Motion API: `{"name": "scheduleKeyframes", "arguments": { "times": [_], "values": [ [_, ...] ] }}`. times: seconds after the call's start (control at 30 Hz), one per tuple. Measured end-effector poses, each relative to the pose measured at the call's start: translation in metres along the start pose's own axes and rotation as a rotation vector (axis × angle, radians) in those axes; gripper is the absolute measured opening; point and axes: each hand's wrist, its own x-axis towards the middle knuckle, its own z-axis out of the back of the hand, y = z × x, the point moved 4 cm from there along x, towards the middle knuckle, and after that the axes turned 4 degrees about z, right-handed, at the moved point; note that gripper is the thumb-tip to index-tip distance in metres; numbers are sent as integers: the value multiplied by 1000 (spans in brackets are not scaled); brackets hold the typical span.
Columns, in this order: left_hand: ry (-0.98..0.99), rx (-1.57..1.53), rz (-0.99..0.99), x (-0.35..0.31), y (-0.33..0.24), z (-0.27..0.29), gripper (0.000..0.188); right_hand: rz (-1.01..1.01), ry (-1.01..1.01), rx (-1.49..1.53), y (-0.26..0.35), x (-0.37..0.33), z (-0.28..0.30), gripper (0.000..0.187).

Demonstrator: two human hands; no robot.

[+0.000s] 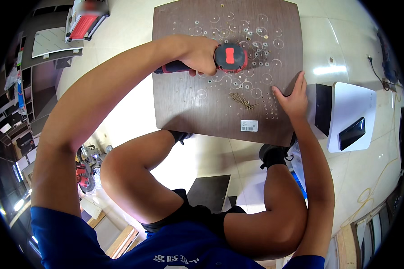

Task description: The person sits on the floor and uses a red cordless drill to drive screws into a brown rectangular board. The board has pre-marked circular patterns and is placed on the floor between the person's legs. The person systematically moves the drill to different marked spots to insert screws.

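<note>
My left hand (199,54) is wrapped round the handle of a red and black cordless drill (230,57). I look down on the drill's round back end with its orange-red patch, and the drill's body hides its tip. Below it lies a brown wooden board (179,103), marked with several drilled holes and scribed circles. My right hand (294,99) rests with fingers spread on the board's right edge. Between the two hands sits a small pile of brass-coloured screws (243,101). A white label (249,126) is stuck near the board's front edge.
At the right, a black phone (352,133) lies on a white-topped stool (368,98). A red saw (85,172) stands on the floor at the left, and shelving (40,89) lies beyond it. A yellow cord (368,195) runs along the tiled floor at the right.
</note>
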Motion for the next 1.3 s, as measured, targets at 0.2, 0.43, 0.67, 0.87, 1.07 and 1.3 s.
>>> {"name": "scheduleKeyframes", "arguments": {
  "times": [0.2, 0.43, 0.67, 0.87, 1.07, 1.3],
  "values": [
    [-17, -2, 12, 0, 7, -2, 22, 3, -3, 5, 2, 0, 1, 123],
    [26, -8, -47, 10, 4, 3, 24, -29, 34, 4, 2, 1, 3, 123],
    [23, 17, -30, 2, 4, 3, 22, -10, 27, -8, 2, 1, 0, 124],
    [44, 106, -36, 5, 0, 5, 23, 8, 19, -19, -1, 0, 1, 124],
    [32, 68, -4, 2, -3, 7, 27, -27, 42, 12, -1, 0, 2, 124],
    [30, 39, -12, -1, 0, 7, 25, -21, 50, 7, 0, -1, 1, 125]
  ]
}}
